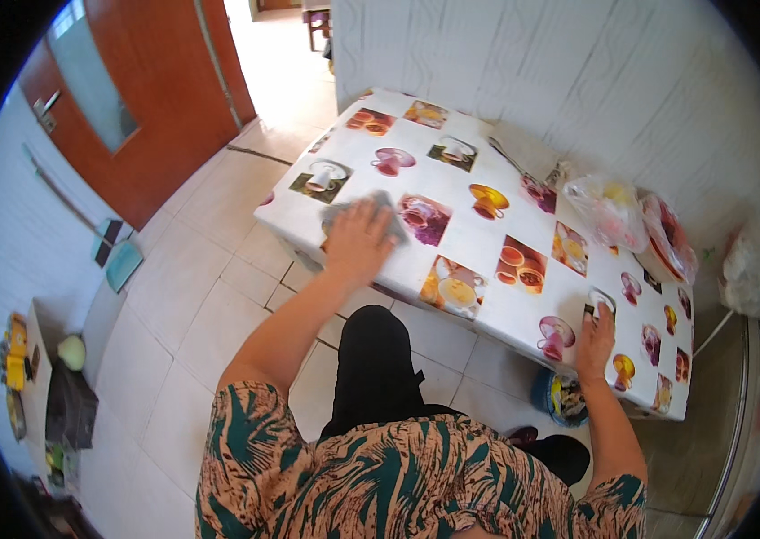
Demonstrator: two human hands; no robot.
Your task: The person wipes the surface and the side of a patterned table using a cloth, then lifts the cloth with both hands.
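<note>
Left hand [358,241] spread over cloth [385,198], right hand [596,341] half-open on tablecloth [472,241]

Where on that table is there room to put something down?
A wide free patch of printed tablecloth lies between the left hand on its grey cloth and the right hand. Another lies beyond the grey cloth, toward the tablecloth's far end. Plastic bags crowd the edge by the wall, right of centre.

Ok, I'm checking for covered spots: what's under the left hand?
A gray cloth, partly showing past the left hand, lies on the cup-print tablecloth. The cloth's middle is hidden by the hand, and the tablecloth directly beneath it can't be seen.
</note>
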